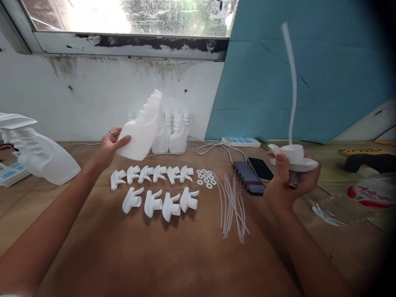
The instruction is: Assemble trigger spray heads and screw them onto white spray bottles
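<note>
My left hand point(110, 145) grips a white plastic spray bottle point(142, 131) by its base, tilted with the open neck pointing up and right. In my right hand point(286, 185) is a white trigger spray head point(295, 159), turned so its collar faces up. A long translucent dip tube point(291, 86) stands up out of that collar. Bottle and spray head are held well apart. Between the hands, several more trigger heads point(154, 202) lie in two rows on the table. Beside them are a cluster of white ring washers point(206, 178) and a loose bunch of thin tubes point(232, 210).
Several white bottles point(177, 134) stand against the wall. At the left lies an assembled spray bottle point(49, 154) near a power strip point(14, 174). Two phones point(260, 168), a cable and another power strip point(241, 142) are behind the tubes. A clear plastic bottle point(349, 202) is at right.
</note>
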{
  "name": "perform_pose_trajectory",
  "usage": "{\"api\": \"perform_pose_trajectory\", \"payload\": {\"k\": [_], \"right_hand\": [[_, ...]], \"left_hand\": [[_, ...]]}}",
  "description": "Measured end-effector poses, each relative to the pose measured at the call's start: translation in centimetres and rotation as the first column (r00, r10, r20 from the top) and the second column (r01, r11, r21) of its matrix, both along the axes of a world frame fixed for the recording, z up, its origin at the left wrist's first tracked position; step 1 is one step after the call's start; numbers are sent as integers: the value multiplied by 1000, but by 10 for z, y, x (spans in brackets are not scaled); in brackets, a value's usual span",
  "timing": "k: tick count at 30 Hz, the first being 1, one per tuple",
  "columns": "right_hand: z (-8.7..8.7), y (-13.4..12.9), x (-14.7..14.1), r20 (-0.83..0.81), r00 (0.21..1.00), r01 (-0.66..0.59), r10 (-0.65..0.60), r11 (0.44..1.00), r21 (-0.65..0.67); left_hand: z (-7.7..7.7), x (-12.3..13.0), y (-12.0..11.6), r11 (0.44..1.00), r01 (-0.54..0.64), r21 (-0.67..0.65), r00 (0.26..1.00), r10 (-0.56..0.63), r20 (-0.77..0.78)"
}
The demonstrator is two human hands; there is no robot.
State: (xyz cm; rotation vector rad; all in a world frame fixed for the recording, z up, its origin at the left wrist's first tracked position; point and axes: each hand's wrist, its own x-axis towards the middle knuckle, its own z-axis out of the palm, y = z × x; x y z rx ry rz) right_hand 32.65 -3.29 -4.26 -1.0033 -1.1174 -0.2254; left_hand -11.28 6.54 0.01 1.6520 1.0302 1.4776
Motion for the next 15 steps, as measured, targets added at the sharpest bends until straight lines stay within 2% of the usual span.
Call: {"api": "perform_pose_trajectory", "payload": {"k": [2,4,9,15], "right_hand": [[0,3,-7,-175,984,-7,17,998,58],[-3,5,-16,-251,968,-15,19,1000,17],[-20,7,-24,-180,983,-66,38,986,-154],[-29,10,-18,-164,983,-112,81,975,-193]], "left_hand": [[-11,26,23,1000,28,-13,1000,-28,8],[-24,53,42,996,36,-76,997,-41,-58],[-56,105,75,982,35,-187,976,-75,-207],[-87,134,93,970,15,-241,956,-85,-280]]}}
